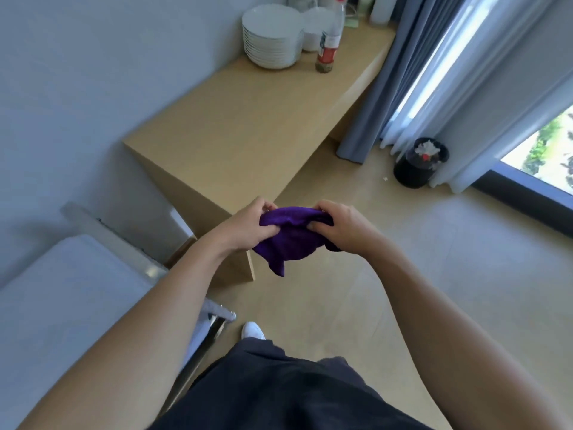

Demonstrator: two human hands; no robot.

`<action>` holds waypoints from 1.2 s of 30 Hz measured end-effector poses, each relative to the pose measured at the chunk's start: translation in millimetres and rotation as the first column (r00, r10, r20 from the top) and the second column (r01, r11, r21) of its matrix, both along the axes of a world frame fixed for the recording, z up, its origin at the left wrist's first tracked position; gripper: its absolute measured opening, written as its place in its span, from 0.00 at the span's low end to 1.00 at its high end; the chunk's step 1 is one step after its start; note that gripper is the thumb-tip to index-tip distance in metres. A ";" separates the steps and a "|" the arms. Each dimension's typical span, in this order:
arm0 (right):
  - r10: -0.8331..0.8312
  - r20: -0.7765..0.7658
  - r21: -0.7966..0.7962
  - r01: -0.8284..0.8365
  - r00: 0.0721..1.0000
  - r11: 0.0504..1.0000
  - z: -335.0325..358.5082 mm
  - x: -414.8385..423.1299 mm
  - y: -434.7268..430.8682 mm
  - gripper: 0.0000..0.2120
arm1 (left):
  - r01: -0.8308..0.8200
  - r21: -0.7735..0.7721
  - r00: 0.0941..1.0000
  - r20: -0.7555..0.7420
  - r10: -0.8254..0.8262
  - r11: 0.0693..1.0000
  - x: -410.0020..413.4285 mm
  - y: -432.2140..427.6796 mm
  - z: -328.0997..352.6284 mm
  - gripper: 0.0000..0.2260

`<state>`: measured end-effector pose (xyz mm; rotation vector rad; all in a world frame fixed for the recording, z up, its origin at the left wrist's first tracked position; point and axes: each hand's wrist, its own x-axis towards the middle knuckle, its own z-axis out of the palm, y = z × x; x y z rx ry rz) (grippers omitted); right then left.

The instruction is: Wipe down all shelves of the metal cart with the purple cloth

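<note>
Both our hands, left [248, 226] and right [338, 226], pinch the cloth's [290, 240] top edge, its rest hanging between and below them.

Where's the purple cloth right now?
In the head view's centre, the purple cloth hangs between the left hand and right hand, beside the wooden table.

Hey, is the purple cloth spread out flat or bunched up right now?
Bunched up. The cloth is gathered between the left hand and right hand, one corner hanging down.
</note>
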<state>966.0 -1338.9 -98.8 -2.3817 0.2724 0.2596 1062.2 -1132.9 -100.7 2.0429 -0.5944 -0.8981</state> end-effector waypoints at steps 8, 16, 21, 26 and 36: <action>0.127 -0.027 0.147 -0.122 0.991 0.982 2.2 138.3 9.4 0.13 | -0.266 -0.087 0.953 0.125 0.275 0.960 107.0 23.1 -17.1 0.06; 0.360 -0.024 -0.013 -0.360 0.933 0.933 -48.4 278.8 6.2 0.10 | -0.582 0.005 0.799 0.191 0.570 0.813 179.0 24.1 -48.2 0.05; 0.511 -0.048 -0.262 -0.504 0.858 0.823 -77.6 335.4 2.8 0.18 | -0.647 0.160 0.750 0.309 0.585 0.745 203.8 0.5 -83.3 0.12; 0.678 0.077 -0.421 -0.593 0.731 0.687 -93.5 331.1 4.3 0.22 | -0.672 0.330 0.650 0.691 0.316 0.663 174.3 -34.0 -92.7 0.17; 0.810 -0.028 -0.257 -0.787 0.586 0.560 -77.4 356.9 -11.2 0.22 | -0.632 0.379 0.728 0.589 0.350 0.676 170.0 -48.5 -82.5 0.17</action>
